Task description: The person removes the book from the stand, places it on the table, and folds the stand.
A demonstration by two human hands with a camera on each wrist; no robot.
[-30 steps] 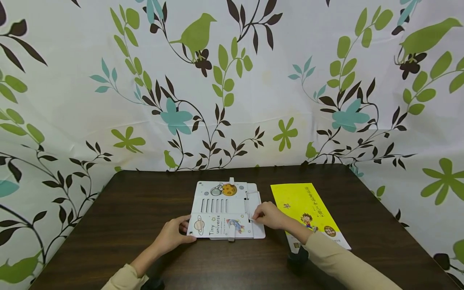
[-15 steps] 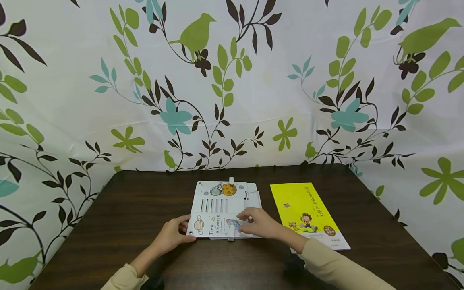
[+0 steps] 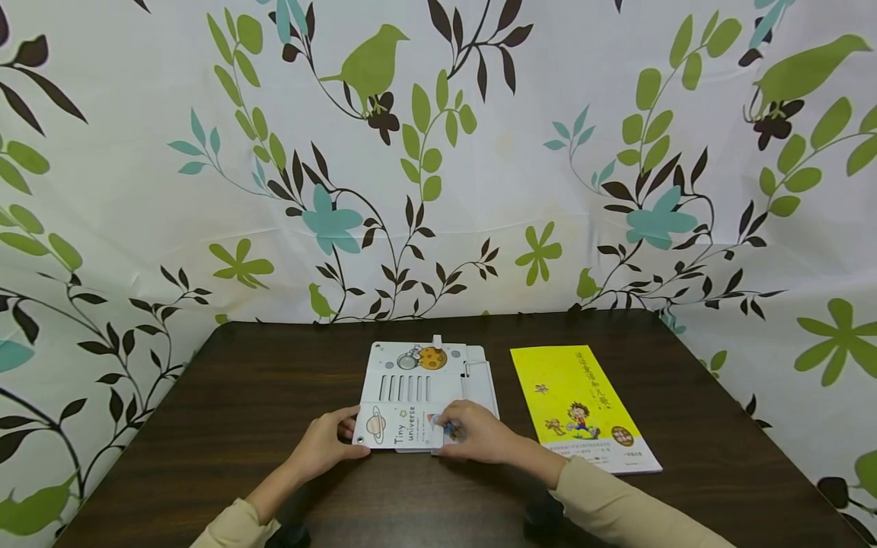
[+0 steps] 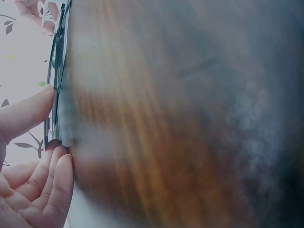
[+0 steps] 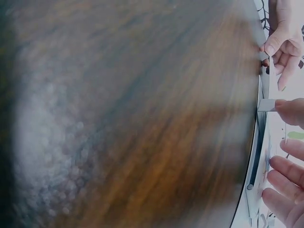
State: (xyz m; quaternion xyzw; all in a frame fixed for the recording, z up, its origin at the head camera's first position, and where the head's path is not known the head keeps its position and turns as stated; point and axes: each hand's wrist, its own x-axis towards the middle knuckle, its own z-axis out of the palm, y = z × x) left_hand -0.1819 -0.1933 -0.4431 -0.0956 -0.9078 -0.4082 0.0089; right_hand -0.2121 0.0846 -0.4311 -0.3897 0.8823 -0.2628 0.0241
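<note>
A white book stand (image 3: 404, 390) printed "Tiny universe" lies folded flat on the table, with a planet, rocket and moon pictured on it. My left hand (image 3: 325, 440) holds its near left corner; in the left wrist view the thumb (image 4: 28, 114) rests on one side, with curled fingers (image 4: 57, 185) at the corner. My right hand (image 3: 476, 432) covers the rocket picture and grips the white clip (image 5: 267, 105) at the near edge. In the right wrist view the thumb touches that clip, while the other fingers (image 5: 285, 173) bend over the stand.
A yellow book (image 3: 558, 380) with a cartoon child on its cover lies right of the stand. Dark wood makes up the table (image 3: 274, 373). Behind it hangs a white cloth (image 3: 479, 228) patterned with leaves and birds.
My right hand has moved from the stand's right-hand latch leftward and nearer, onto the front clip. The left hand and the stand have stayed in place.
</note>
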